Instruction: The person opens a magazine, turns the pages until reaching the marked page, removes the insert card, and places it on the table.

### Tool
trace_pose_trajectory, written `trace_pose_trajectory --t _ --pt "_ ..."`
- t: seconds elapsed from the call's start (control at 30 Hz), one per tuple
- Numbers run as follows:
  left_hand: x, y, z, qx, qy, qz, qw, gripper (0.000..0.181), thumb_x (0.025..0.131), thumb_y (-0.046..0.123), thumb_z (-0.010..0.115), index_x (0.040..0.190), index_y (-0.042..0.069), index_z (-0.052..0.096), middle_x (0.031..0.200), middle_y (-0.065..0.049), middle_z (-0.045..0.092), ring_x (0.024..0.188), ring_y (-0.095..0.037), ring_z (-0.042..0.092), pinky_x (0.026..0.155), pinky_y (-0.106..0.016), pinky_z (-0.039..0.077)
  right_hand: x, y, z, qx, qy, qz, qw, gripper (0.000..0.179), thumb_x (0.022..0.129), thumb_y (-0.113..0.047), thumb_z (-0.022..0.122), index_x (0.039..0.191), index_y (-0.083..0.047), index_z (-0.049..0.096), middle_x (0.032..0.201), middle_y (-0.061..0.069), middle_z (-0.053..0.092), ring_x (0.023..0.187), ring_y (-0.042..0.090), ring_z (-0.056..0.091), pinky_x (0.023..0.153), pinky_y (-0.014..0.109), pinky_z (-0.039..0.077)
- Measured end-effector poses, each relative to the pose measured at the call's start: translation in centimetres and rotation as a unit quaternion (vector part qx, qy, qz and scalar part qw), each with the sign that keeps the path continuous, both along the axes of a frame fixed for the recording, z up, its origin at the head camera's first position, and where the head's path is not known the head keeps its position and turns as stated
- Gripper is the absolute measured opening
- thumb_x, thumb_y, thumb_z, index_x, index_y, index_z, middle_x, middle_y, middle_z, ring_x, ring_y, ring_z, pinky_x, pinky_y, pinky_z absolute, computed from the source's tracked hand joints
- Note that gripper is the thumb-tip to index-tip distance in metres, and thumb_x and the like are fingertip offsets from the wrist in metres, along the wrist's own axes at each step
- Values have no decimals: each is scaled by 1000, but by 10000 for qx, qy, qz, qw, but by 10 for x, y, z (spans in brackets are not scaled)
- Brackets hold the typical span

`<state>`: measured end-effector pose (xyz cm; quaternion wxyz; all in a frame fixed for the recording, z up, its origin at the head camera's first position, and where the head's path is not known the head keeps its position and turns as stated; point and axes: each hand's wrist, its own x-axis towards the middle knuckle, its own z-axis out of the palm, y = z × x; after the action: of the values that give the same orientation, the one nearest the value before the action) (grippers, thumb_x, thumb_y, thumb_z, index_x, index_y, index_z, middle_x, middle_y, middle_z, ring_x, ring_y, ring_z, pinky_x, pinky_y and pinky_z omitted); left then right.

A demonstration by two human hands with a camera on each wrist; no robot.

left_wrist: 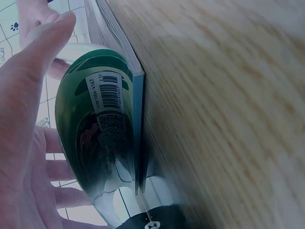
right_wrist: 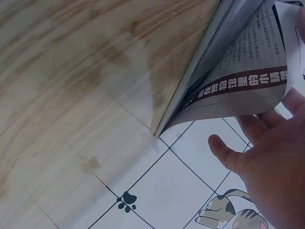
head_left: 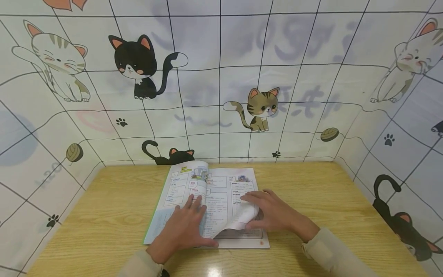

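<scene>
An open magazine (head_left: 216, 207) with printed columns and small pictures lies on the wooden table. My left hand (head_left: 185, 225) rests on its left page near the fold, fingers spread, thumb pointing toward the lower middle. In the left wrist view, the glossy green cover (left_wrist: 90, 124) with a barcode label bows up from the table beside that hand. At the right page, my right hand (head_left: 273, 211) holds a page (head_left: 242, 219) by its outer side, fingers over it and thumb by its lower edge. This page curls up, and a darker page (head_left: 238, 233) shows beneath.
The wooden table (head_left: 311, 184) extends on both sides of the magazine. Behind it and at the sides stands white covering (head_left: 207, 84) with grid lines and cartoon cats. Paw prints and yarn balls are printed there too.
</scene>
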<state>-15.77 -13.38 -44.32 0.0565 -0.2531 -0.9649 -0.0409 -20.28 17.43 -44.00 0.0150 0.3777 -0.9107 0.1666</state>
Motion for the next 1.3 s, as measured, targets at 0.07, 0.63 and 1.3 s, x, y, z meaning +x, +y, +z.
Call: trace_pose_trajectory --t 0.07,0.63,1.3 --pt "0 0 0 -72 91 -17 9999 103 64 87 62 126 5 62 144 -20 48 134 -44 45 84 -64 48 0 -2 2 -94 110 9 9999 83 82 -75 59 141 -17 55 142 3 55 131 24 50 110 58 30" --pt "-4 -4 1 -236 822 -270 9960 79 77 73 63 127 12 63 132 -13 59 123 -32 55 88 -56 48 3 2 7 -599 -425 46 9973 50 105 -38 44 148 -14 47 149 5 50 136 29 46 110 59 28" --pt "-3 -5 8 -86 1984 -1721 9649 82 75 36 81 149 25 46 164 -3 24 152 -23 15 120 -50 13 1 19 0 5 -931 -487 9945 108 80 -65 70 158 -7 23 163 14 22 146 34 30 114 62 19"
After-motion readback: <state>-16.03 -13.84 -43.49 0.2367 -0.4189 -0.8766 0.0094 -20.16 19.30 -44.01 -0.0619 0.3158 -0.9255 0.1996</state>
